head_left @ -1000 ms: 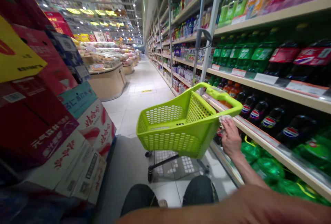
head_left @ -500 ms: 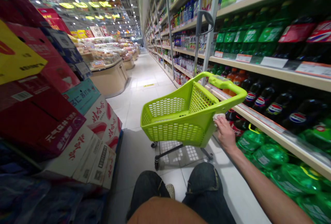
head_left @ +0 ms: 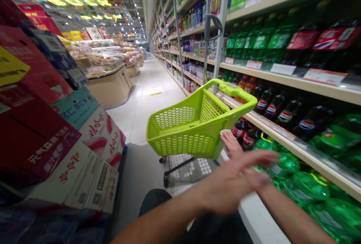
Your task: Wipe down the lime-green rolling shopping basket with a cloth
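A lime-green plastic shopping cart (head_left: 175,142) with perforated sides stands on the tiled floor in front of me. My right hand (head_left: 232,144) presses a crumpled white cloth (head_left: 225,132) against the cart's rear corner, below the handle (head_left: 235,90). The cloth is mostly hidden under the fingers. My left hand (head_left: 231,184) crosses in front of my right forearm, blurred by motion. Its fingers look stretched out and apart, with nothing seen in them. Whether it touches the forearm I cannot tell.
Shelves (head_left: 284,76) of bottled drinks run along the right, with large green bottles (head_left: 318,187) at the bottom. Stacked cartons (head_left: 93,172) stand close on the left. A curved display counter (head_left: 108,90) is farther back, beside the long tiled aisle (head_left: 143,82).
My left arm has swung in from below, and its hand now crosses over my right forearm. My right hand stays at the cart's corner with the cloth. The view has shifted slightly to the right.
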`<action>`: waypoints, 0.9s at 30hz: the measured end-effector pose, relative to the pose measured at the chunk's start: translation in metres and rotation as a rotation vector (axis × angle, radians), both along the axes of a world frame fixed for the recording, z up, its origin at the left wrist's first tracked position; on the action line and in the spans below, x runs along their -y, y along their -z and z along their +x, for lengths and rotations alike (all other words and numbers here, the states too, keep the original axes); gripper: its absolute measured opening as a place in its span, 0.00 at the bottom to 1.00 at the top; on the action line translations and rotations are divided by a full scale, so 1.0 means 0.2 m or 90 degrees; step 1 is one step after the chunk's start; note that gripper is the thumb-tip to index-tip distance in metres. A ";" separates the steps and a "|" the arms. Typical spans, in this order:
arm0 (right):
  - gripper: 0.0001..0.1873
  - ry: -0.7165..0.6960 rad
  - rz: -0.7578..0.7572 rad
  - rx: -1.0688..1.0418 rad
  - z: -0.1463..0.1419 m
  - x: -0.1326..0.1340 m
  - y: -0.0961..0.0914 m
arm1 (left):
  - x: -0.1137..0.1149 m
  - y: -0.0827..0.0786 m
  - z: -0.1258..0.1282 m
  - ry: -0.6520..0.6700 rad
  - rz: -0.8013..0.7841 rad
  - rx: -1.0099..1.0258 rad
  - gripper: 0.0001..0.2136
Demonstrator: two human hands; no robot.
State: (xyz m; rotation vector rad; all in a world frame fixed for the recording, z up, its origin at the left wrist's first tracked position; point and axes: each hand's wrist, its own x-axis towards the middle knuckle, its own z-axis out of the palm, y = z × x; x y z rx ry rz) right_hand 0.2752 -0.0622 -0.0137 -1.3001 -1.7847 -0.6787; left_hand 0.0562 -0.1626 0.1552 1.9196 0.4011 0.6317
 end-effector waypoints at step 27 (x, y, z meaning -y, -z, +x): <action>0.23 -0.179 -0.085 0.006 -0.44 -0.12 0.01 | -0.75 0.73 -0.54 -0.590 0.511 -0.494 0.31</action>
